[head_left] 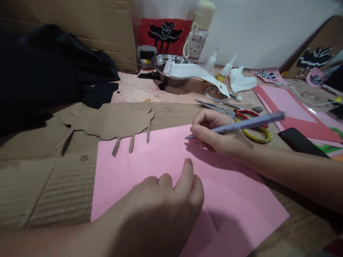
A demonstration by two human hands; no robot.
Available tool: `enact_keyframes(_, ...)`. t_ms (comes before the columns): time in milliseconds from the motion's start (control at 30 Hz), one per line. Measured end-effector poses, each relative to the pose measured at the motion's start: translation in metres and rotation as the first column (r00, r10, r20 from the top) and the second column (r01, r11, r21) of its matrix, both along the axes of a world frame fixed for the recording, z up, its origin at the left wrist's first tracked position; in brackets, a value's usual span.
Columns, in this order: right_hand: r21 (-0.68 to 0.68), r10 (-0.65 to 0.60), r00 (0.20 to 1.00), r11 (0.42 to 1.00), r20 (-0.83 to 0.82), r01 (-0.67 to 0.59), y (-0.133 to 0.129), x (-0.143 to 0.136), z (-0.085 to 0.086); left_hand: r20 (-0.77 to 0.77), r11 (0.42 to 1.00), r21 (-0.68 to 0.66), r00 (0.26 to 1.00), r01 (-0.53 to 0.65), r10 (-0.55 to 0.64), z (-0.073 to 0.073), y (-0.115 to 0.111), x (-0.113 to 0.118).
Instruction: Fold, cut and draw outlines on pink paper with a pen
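Note:
A pink sheet of paper (235,192) lies on brown cardboard, with a faint short line near its upper middle. My right hand (211,132) is closed round a bluish-grey pen (249,122), its tip just above or on the sheet near the upper edge. My left hand (171,196) rests on the sheet with the index finger pointing forward and the other fingers curled; whether anything is under them is hidden. A cardboard cutout (118,121) with thin legs lies at the upper left, its legs over the sheet's corner.
Scissors (252,130) with red and yellow handles lie behind my right hand. Farther back are a metal bowl (177,80), glue bottles (225,71) and a drinking bottle (199,41). Black material (48,71) covers the left; a black object (301,142) and coloured papers (292,107) lie right.

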State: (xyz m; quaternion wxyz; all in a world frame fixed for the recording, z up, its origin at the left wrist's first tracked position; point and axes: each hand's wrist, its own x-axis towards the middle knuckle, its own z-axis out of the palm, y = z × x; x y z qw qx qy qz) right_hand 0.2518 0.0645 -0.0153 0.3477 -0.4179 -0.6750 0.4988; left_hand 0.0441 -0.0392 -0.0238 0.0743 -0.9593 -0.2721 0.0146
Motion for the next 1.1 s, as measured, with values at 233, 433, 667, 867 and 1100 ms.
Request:
enact_keyframes(233,-0.155,-0.059,0.997,0.987,-0.047,0.051,-0.016,-0.001,0.000,-0.044,0.995,-0.089,0.999,-0.034,0.030,0.007,0.008,0.004)
enact_keyframes(433,-0.185,0.010,0.999,0.983,-0.040,-0.017,-0.011,-0.003,-0.011,-0.005,0.994,-0.102,0.999,-0.034,0.034,0.000,0.007,0.004)
enact_keyframes(667,-0.189,0.021,0.999,0.982,-0.049,-0.030,-0.014,-0.006,-0.013,0.066,0.999,0.005,0.997,-0.041,0.041,-0.001,0.008,0.003)
enact_keyframes(867,0.213,0.051,0.988,0.974,0.146,-0.082,0.001,0.010,0.010,0.036,1.000,-0.019,0.999,-0.010,0.010,-0.003,0.009,-0.002)
enact_keyframes(1100,0.703,-0.405,0.743,0.701,0.532,-0.121,0.042,0.068,0.078,0.157,0.990,0.131,0.985,0.056,-0.076,-0.023,0.014,-0.005)
